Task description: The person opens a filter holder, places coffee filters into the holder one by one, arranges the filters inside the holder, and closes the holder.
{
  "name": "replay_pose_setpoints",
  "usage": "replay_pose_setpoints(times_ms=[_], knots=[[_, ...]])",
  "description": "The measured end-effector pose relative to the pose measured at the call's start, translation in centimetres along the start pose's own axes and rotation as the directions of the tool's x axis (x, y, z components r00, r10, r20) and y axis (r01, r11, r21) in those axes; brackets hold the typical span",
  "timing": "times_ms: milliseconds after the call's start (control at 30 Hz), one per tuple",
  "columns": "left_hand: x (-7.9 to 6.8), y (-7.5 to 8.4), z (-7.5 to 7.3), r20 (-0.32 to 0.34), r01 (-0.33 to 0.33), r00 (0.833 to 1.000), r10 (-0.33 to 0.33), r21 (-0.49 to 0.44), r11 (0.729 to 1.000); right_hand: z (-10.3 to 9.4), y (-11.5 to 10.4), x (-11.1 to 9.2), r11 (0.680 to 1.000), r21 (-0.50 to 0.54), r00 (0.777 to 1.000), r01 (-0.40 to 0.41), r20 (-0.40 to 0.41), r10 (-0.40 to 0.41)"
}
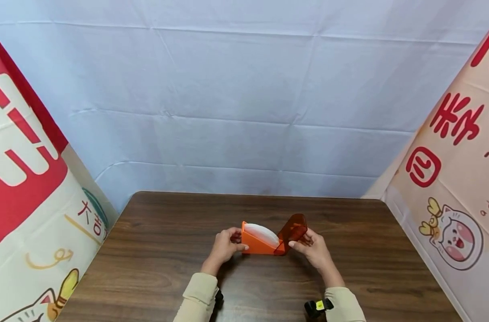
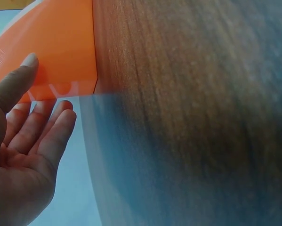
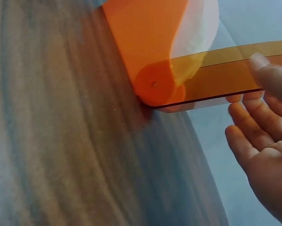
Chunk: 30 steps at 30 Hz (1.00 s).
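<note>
An orange plastic case (image 1: 257, 246) stands on the table, its hinged see-through orange-brown lid (image 1: 294, 227) swung up to the right. A white round-edged stack (image 1: 262, 233) sits inside the case and shows above its sloping side. My left hand (image 1: 224, 245) grips the case's left end, thumb on the near face and fingers behind. In the left wrist view that thumb (image 2: 23, 70) lies flat against the orange wall. My right hand (image 1: 316, 251) pinches the lid between thumb and fingers. The lid's round pivot (image 3: 155, 84) shows at the case's lower corner in the right wrist view.
The dark wood-grain table (image 1: 163, 232) has rounded far corners. A pale cloth (image 1: 236, 89) hangs behind it, and printed cloths stand at the left (image 1: 27, 188) and right (image 1: 449, 179). Black straps with small devices (image 1: 318, 307) sit at both wrists.
</note>
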<state>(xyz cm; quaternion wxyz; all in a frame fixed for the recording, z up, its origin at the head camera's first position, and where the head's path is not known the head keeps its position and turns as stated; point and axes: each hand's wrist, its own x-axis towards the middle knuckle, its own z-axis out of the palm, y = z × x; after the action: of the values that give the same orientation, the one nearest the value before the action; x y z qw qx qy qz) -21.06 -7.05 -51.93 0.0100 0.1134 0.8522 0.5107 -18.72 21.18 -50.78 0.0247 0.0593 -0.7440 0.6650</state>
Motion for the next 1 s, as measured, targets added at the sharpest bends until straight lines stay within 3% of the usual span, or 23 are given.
replay_pose_setpoints(times_ms=[133,267,600,900,1000], knots=[[0.0,0.0,0.0,0.01,-0.003,1.0,0.003,-0.003,1.0,0.4,0.4,-0.2,1.0,-0.004,1.0,-0.01,0.006,0.01],[0.2,0.1,0.0,0.012,-0.002,1.0,0.002,-0.008,1.0,1.0,0.4,0.1,0.999,0.014,0.999,0.029,0.028,-0.03],[0.3,0.0,-0.3,0.015,-0.01,1.0,0.01,-0.023,1.0,2.0,-0.1,0.7,0.996,-0.086,0.999,0.031,0.038,-0.027],[0.3,-0.1,-0.5,0.028,-0.005,1.0,0.005,-0.01,1.0,3.6,-3.3,-0.1,0.981,-0.157,0.993,0.111,0.061,-0.103],[0.2,-0.1,-0.4,0.033,-0.002,0.999,0.002,-0.002,1.0,4.2,-3.1,0.0,0.979,-0.176,0.994,0.102,0.057,-0.093]])
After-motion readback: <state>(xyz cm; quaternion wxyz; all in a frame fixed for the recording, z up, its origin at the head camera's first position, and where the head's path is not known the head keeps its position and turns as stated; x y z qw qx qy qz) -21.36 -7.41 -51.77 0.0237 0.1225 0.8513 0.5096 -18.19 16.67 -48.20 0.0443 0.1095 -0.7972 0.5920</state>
